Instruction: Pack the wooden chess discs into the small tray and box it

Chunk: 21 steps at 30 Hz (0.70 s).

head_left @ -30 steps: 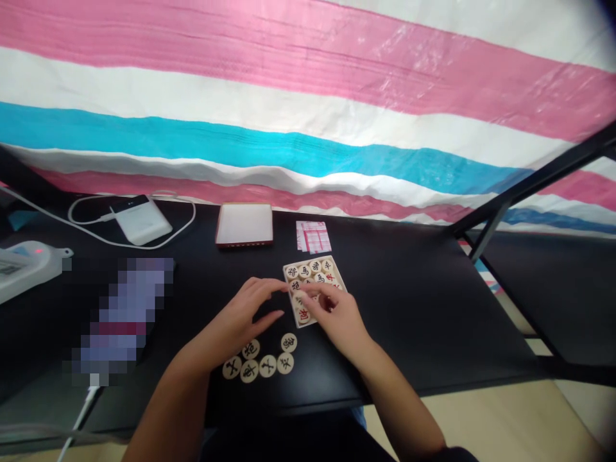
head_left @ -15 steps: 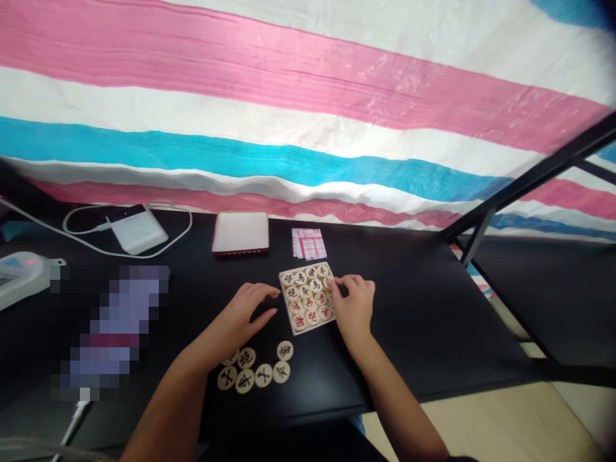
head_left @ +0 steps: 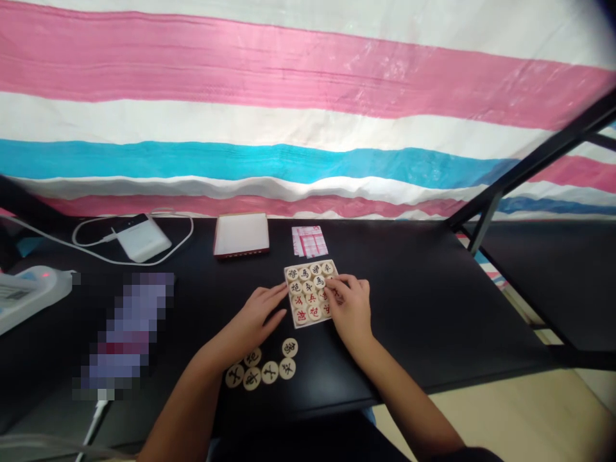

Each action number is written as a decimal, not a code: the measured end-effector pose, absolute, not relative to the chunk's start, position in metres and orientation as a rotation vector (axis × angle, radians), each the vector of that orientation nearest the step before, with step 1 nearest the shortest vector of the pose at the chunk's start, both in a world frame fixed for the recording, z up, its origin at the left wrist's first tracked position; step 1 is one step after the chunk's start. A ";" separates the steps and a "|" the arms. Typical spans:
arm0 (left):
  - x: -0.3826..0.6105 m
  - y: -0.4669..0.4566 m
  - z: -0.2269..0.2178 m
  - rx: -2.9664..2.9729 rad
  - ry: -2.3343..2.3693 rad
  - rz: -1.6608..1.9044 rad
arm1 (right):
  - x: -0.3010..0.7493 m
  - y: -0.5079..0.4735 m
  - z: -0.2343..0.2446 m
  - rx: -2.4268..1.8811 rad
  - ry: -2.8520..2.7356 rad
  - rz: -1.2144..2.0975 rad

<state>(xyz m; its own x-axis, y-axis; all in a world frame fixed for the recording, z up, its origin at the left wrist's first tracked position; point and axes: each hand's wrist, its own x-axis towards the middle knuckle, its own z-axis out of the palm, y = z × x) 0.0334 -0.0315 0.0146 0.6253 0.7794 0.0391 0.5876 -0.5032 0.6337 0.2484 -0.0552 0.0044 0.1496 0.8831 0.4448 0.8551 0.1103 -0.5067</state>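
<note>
- Tray point(head_left: 308, 263): wooden, holding xiangqi pieces point(head_left: 308, 289), on black desk point(head_left: 409, 308).
- Left hand point(head_left: 255, 319): open, fingertips at tray's left edge.
- Right hand point(head_left: 350, 307): fingers curled over tray's right side; grip cannot be determined.
- Loose pieces point(head_left: 260, 369): on desk, below tray.

Bare arms: left forearm point(head_left: 190, 401) and right forearm point(head_left: 404, 401) angle in from below, converging. The left hand point(head_left: 257, 317) lies palm down, fingers point(head_left: 275, 294) extended, loosely spread. The right hand point(head_left: 350, 307) is arched, fingers point(head_left: 339, 280) curled down, just apart from the left.
</note>
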 end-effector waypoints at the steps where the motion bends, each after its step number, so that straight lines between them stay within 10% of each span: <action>1: 0.036 -0.031 0.015 2.267 1.064 0.435 | 0.249 -0.055 0.003 -1.725 -1.678 0.048; 21: 0.037 -0.050 0.027 2.312 0.899 0.123 | 0.218 -0.105 0.037 -1.334 -1.963 0.798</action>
<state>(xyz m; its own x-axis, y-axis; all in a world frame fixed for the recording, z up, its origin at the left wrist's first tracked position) 0.0368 -0.0499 0.0268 0.7607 0.6340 -0.1391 0.5737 -0.5565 0.6010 0.2177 -0.1052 0.0370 -0.2913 0.9431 0.1604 0.5638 0.3047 -0.7677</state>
